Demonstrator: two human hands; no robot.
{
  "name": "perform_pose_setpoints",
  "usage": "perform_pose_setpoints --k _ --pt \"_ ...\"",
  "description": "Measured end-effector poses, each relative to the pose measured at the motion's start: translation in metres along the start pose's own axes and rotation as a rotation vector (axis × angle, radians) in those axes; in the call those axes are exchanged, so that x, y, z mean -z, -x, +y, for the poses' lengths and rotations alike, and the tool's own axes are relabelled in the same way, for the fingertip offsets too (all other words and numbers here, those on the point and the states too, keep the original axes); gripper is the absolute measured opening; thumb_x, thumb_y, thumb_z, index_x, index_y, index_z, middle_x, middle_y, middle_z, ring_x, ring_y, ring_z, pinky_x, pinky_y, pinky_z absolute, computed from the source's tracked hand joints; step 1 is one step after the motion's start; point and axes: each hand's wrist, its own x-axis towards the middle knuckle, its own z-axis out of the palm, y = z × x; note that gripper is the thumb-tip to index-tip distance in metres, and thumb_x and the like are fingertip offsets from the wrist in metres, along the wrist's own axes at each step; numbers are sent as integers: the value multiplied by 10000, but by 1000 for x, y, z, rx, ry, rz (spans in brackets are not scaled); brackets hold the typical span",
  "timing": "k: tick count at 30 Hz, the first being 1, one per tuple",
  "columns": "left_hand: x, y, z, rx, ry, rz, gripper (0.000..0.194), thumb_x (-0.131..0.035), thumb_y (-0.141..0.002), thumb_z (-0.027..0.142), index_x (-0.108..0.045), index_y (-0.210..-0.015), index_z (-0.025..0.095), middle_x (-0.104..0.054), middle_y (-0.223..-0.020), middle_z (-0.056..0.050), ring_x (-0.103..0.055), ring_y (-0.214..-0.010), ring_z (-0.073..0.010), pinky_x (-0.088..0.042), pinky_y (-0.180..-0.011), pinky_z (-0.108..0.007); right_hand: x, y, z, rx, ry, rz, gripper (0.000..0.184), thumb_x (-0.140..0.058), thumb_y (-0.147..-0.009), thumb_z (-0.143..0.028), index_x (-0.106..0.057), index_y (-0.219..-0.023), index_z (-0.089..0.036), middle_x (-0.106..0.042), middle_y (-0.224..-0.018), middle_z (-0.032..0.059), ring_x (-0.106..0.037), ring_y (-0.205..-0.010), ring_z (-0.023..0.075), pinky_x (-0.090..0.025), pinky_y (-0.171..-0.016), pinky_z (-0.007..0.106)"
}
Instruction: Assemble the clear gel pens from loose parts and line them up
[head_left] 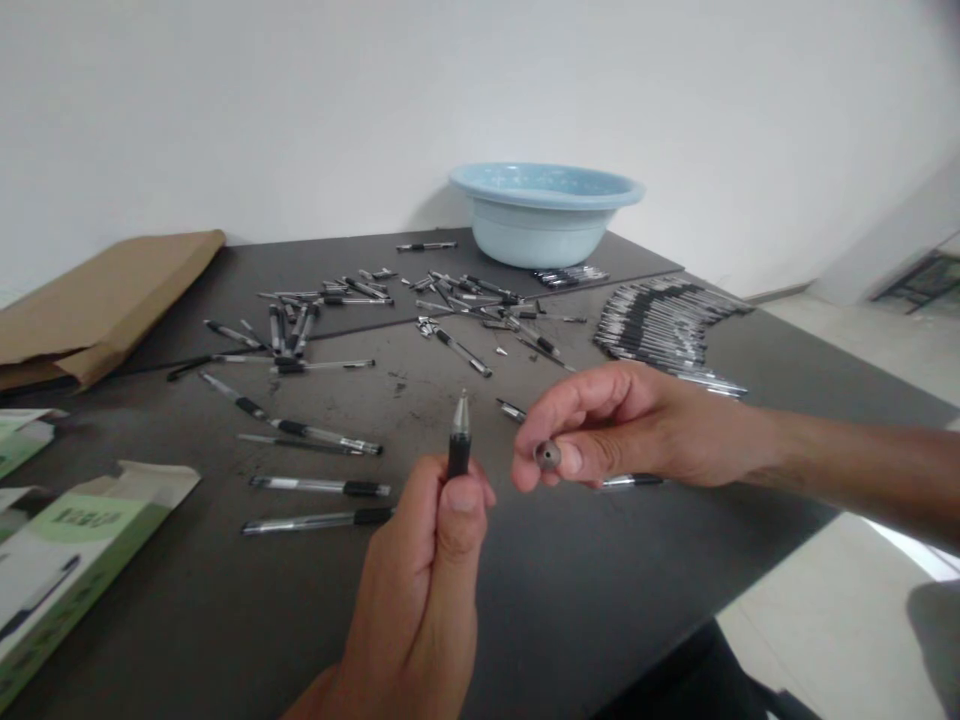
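My left hand [424, 590] is closed round a pen [458, 440] held upright, its metal tip pointing up above my fingers. My right hand [622, 425] comes in from the right and pinches a small round pen cap [547, 456] between thumb and forefinger, its open end facing me, a short way right of the pen's tip. A further pen [634, 481] lies on the table under my right hand, partly hidden.
Dark table [570, 590] with many loose pens and parts [450, 300] scattered across it. A neat row of assembled pens [660, 325] lies at right. Light blue basin [544, 212] at the back. Brown cardboard [97, 300] far left, green-and-white boxes [67, 560] near left.
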Motion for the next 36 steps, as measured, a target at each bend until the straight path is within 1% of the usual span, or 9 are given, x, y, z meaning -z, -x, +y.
perform_pose_setpoints --k 5,9,11,14,17,20,24,31,36 --pt "-1 0 -1 -20 30 1 504 -438 -1070 669 -593 -920 214 -464 -642 47 -414 -564 -137 -294 -548 -310 -4 2 0 -23 -25 -17 209 -738 -985 -244 -788 -1187 -247 -806 -1087 33 -668 -850 79 -472 -628 152" --pt "0 0 -2 -28 37 -35 504 -402 -1083 666 -562 -925 215 -460 -652 53 -396 -560 -128 -288 -547 -302 -2 0 -3 -109 60 52 261 -690 -1016 -353 -758 -1246 -249 -808 -1108 50 -656 -804 89 -457 -600 179" --pt "1 -1 -2 -40 13 -100 495 -351 -1105 643 -544 -943 218 -457 -671 52 -405 -574 -128 -288 -556 -298 9 -4 -5 -102 235 113 310 -683 -1012 -407 -747 -1276 -258 -806 -1130 49 -672 -845 109 -484 -650 206" --pt "3 -1 -3 -79 -39 -164 498 -294 -1124 614 -526 -925 222 -453 -686 41 -437 -607 -139 -274 -560 -300 39 -17 -6 -22 651 255 380 -741 -943 -479 -771 -1253 -261 -812 -1070 42 -706 -926 168 -529 -778 276" --pt "4 -2 -2 -121 -66 -169 487 -271 -1133 591 -511 -919 225 -448 -690 36 -452 -625 -147 -273 -564 -303 76 -34 -6 -14 1122 399 370 -785 -870 -510 -824 -1147 -269 -810 -949 27 -692 -787 174 -511 -710 288" --pt "4 -4 -2 -192 -87 -178 449 -263 -1150 532 -515 -939 226 -434 -685 42 -445 -608 -145 -281 -564 -304 105 -49 -6 -91 1329 377 289 -777 -854 -472 -844 -1081 -307 -818 -943 -6 -668 -701 159 -487 -675 284" --pt "5 -6 -2 -296 -121 -187 406 -267 -1158 458 -518 -944 221 -454 -695 39 -466 -600 -141 -312 -572 -303 118 -60 0 -168 1365 302 291 -718 -895 -501 -842 -1099 -335 -826 -953 -18 -692 -718 177 -495 -686 294" --pt "6 -8 -4 -404 -175 -198 352 -297 -1151 392 -528 -949 218 -536 -707 21 -562 -616 -145 -367 -572 -294 118 -65 21 -128 1359 223 382 -635 -955 -586 -834 -1153 -328 -824 -1145 19 -752 -973 237 -543 -832 332" --pt "4 -7 -6 -425 -200 -196 375 -292 -1144 421 -532 -940 217 -539 -677 21 -567 -582 -147 -377 -553 -288 121 -65 25 -126 1383 215 372 -658 -941 -577 -831 -1167 -337 -819 -1155 27 -750 -977 259 -552 -838 358"
